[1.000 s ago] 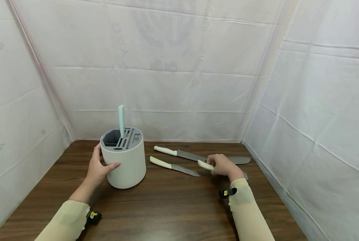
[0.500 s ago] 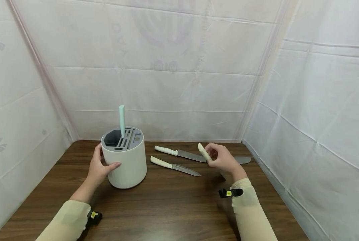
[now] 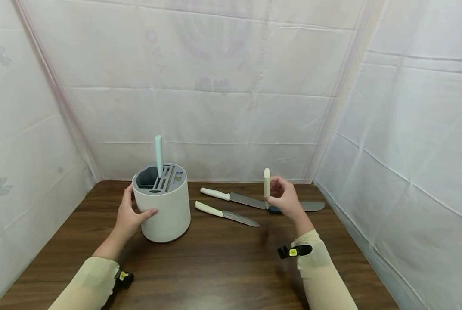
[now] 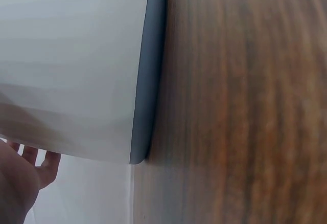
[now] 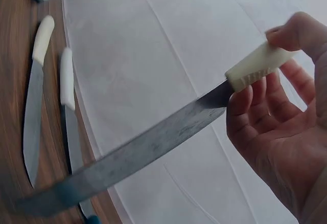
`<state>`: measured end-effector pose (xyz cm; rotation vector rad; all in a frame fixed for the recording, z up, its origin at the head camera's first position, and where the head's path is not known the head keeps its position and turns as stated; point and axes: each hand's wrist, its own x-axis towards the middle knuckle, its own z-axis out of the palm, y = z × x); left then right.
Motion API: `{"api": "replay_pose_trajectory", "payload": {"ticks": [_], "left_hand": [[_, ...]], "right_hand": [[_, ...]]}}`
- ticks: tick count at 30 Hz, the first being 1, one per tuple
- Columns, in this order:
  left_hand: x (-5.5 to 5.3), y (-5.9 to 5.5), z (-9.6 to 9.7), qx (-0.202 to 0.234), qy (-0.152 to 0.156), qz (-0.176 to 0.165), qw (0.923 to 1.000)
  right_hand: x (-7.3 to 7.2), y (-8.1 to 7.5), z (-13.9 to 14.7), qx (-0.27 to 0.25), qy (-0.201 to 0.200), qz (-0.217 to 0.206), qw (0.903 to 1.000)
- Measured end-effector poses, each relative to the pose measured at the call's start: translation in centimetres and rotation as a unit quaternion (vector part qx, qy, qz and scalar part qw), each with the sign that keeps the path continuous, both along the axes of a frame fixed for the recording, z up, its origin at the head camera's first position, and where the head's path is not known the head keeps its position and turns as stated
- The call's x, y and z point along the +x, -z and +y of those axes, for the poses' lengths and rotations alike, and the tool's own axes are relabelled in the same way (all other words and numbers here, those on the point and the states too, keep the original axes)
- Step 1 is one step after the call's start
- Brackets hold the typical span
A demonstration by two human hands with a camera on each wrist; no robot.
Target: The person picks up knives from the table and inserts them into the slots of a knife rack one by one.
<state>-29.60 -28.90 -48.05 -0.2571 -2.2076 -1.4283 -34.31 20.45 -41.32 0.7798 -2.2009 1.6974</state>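
Pale sheeting walls three sides of the brown tabletop. The right grip, clamped on a cream-handled knife above it, partly hides a dark-handled knife; the left grip clasps the white holder (a mint-handled knife stands in it). Between lie two pale-handled knives.

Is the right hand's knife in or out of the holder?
Out: the right hand holds the knife by its handle, apart from the holder, blade bare.

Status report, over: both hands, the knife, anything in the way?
Left hand gripping white knife holder. Right hand holding cream-handled knife, handle up. Possibly in the way: white-handled knife, second cream-handled knife, both lying between holder and right hand.
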Motion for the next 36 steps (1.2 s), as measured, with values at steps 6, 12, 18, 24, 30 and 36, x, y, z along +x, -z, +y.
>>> {"api": "replay_pose_trajectory", "payload": {"ticks": [6, 12, 18, 24, 30, 36], "left_hand": [[0.0, 0.0, 0.1, -0.004, -0.003, 0.001, 1.0], [0.0, -0.4, 0.1, -0.002, 0.001, 0.015, 0.9999], [0.3, -3.0, -0.1, -0.031, -0.016, 0.108, 0.9936], [2.2, -8.1, 1.2, -0.058, -0.055, 0.25, 0.9648], [3.1, -10.9, 7.5, -0.052, 0.03, 0.286, 0.9564], [3.5, -11.8, 13.8, -0.053, 0.093, 0.224, 0.9688]], "right_hand": [[0.2, 0.1, -0.9, -0.037, -0.015, -0.004, 0.9992], [0.4, 0.3, -1.6, -0.045, -0.018, -0.002, 0.9988], [0.6, 0.3, -2.5, -0.05, -0.009, -0.007, 0.9987], [0.9, -0.2, -3.3, -0.039, -0.006, -0.013, 0.9991], [1.2, -0.4, -3.5, -0.046, -0.006, -0.008, 0.9989], [1.8, -0.3, -3.9, -0.05, -0.009, -0.004, 0.9987]]}}
